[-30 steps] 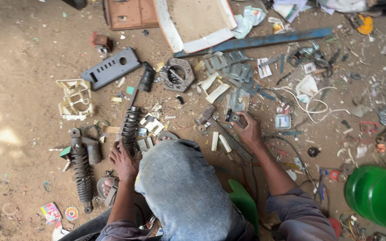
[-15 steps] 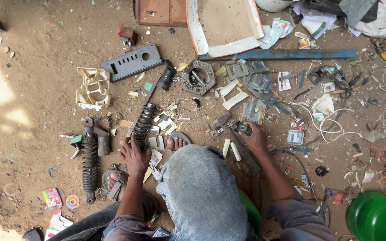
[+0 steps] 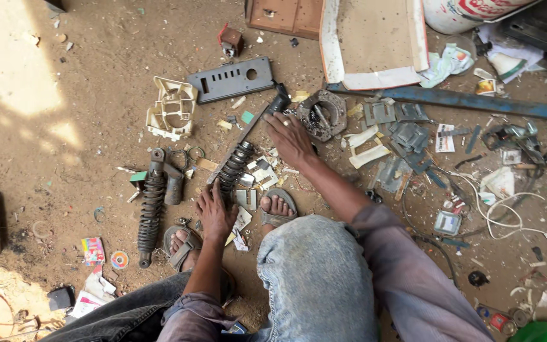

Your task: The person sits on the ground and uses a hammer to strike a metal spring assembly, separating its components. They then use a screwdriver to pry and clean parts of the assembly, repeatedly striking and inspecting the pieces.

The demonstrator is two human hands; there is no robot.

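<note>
A black coil-spring shock absorber (image 3: pixel 242 152) lies diagonally on the dirt in front of me. My left hand (image 3: pixel 215 212) presses on its lower spring end, fingers spread over it. My right hand (image 3: pixel 291 138), with a ring on one finger, rests on the rod near the upper end, close to a round grey metal housing (image 3: pixel 321 115). My sandalled feet (image 3: pixel 278 207) sit just behind the shock absorber.
A second shock absorber (image 3: pixel 151 206) lies to the left, beside a white plastic frame (image 3: pixel 171 111) and a grey slotted panel (image 3: pixel 232 79). Grey metal brackets (image 3: pixel 406 136), wires and scraps litter the right. A long blue bar (image 3: pixel 463 100) and a wooden box (image 3: pixel 286 16) lie behind.
My right hand has left the small parts on the right and moved left onto the shock absorber's upper rod. My left hand stays at its lower end. The camera has moved closer.
</note>
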